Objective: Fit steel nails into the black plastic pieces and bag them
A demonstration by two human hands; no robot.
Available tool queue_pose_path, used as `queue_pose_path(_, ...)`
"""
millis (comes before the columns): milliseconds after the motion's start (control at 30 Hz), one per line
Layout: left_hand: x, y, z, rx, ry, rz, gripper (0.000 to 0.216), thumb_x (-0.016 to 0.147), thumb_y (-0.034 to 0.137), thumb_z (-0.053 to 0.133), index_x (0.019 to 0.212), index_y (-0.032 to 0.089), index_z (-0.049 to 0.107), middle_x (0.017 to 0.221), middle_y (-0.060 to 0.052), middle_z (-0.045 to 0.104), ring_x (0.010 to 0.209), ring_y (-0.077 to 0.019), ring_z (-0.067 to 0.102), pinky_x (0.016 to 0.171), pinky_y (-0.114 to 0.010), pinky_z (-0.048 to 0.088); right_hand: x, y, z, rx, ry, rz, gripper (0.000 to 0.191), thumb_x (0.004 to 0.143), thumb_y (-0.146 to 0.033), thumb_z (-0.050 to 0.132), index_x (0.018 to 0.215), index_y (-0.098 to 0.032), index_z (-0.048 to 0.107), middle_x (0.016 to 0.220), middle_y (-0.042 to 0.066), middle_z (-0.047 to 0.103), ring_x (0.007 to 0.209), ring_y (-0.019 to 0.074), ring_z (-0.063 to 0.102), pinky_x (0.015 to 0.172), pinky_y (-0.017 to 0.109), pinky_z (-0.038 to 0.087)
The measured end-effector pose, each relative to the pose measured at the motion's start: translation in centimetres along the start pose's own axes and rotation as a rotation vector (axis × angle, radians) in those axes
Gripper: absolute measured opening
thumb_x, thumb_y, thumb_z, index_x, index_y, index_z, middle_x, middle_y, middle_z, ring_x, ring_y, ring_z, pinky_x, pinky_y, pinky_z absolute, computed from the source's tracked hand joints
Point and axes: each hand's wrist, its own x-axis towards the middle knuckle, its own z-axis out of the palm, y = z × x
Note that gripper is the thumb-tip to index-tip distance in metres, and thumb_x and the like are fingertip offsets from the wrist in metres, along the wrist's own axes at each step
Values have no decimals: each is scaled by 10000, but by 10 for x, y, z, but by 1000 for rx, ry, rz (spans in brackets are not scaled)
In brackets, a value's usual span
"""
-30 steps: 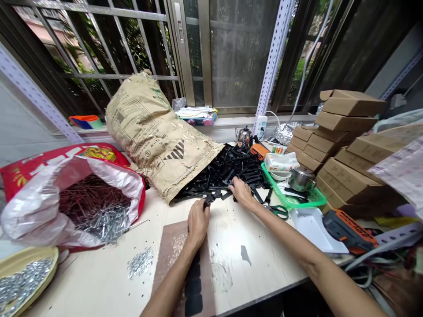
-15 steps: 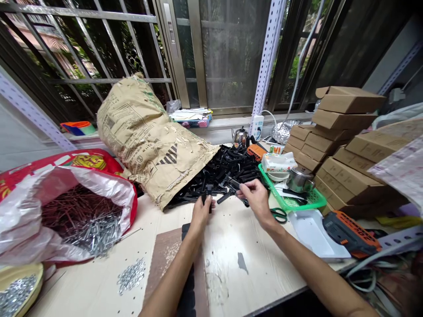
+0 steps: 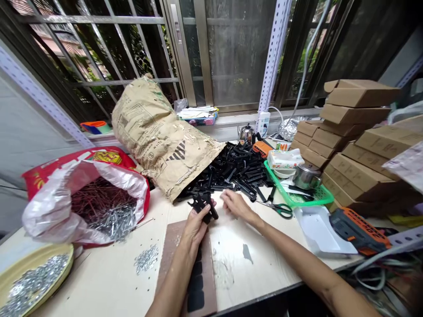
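Note:
Several black plastic parts (image 3: 204, 206) are bunched in my left hand (image 3: 196, 224), its thumb pressed over them. To the right of that bundle is my right hand (image 3: 237, 206), fingers curled and pinched just above the tabletop; whatever they hold, if anything, is hidden. Beyond both hands, a heap of the same black parts (image 3: 244, 169) spills from the mouth of a large brown paper sack (image 3: 165, 141). Below my left forearm lies a brown board (image 3: 172, 246) with a row of black rounded pads (image 3: 196, 284) along it.
Left: a lined red bag (image 3: 36, 176) of nails (image 3: 115, 215), loose washers (image 3: 146, 259) and a yellow bowl (image 3: 68, 273) of metal pieces. Right: scissors (image 3: 280, 210), a green basket (image 3: 325, 198), a white tray (image 3: 319, 233), an orange-black power tool (image 3: 360, 231) and stacked cardboard boxes (image 3: 360, 176).
My left hand now holds a larger bunch of black parts. My right hand has come left and lower, close to it, and the part it held no longer shows. The view has shifted slightly.

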Motion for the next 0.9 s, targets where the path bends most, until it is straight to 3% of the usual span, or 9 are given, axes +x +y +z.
queue_pose_path(67, -3, 2, -4, -54, 54, -51, 301, 641, 189, 770, 915, 147, 653, 945, -103, 700, 841, -231, 673, 587, -252, 532, 14, 3, -3, -195, 101, 109, 341, 958, -402, 302, 976, -194, 572, 879, 65, 673, 809, 180, 636, 725, 287, 423)
queue_pose_path(167, -8, 7, -10, -169, 103, -148, 286, 692, 142, 724, 962, 168, 634, 998, -99, 687, 893, -240, 667, 666, -349, 568, 25, 6, -1, -275, 133, 185, 265, 918, -369, 410, 969, -171, 578, 941, 126, 661, 919, 260, 617, 773, 348, 396)
queue_pose_path(333, -11, 12, -21, -276, 164, -174, 248, 745, 104, 667, 975, 176, 607, 1055, -84, 662, 881, -216, 673, 784, -481, 551, 4, 2, 1, -302, 161, 199, 211, 883, -243, 431, 1065, -169, 507, 927, 94, 648, 864, 225, 623, 713, 293, 401)
queue_pose_path(467, -12, 9, -15, -199, 153, -115, 292, 690, 128, 726, 954, 184, 613, 999, -69, 675, 818, -207, 674, 693, -388, 572, -33, -23, 9, -41, 254, -50, 356, 891, -290, 446, 1213, -157, 377, 862, 44, 629, 717, 171, 613, 613, 258, 433)
queue_pose_path(600, -14, 3, -5, -152, 78, -37, 267, 631, 227, 782, 844, 153, 638, 845, -45, 686, 726, -144, 649, 653, -227, 539, -46, -48, 25, 91, 170, -350, 218, 884, -257, 473, 1080, -176, 523, 917, 53, 623, 792, 160, 603, 686, 265, 472)
queue_pose_path(700, -14, 3, -9, -83, 81, -23, 302, 584, 213, 804, 822, 144, 631, 771, -29, 671, 661, -129, 633, 626, -219, 534, -22, -48, 19, 44, 15, -435, 204, 889, -280, 486, 1029, -174, 591, 908, 39, 635, 794, 150, 605, 690, 255, 476)
queue_pose_path(767, -15, 5, -15, 0, 134, -50, 327, 569, 210, 805, 826, 140, 615, 710, -27, 655, 589, -137, 620, 553, -245, 530, 4, -38, 8, -107, 4, -322, 278, 930, -278, 414, 1142, -174, 561, 936, 37, 642, 797, 138, 610, 699, 247, 471)
queue_pose_path(900, -17, 9, -23, 100, 238, 34, 353, 534, 216, 808, 792, 131, 582, 603, 10, 597, 487, -113, 560, 445, -233, 489, 50, -17, -1, -447, 35, -121, 257, 914, -163, 402, 1056, -141, 614, 1044, 103, 609, 932, 190, 582, 790, 287, 428)
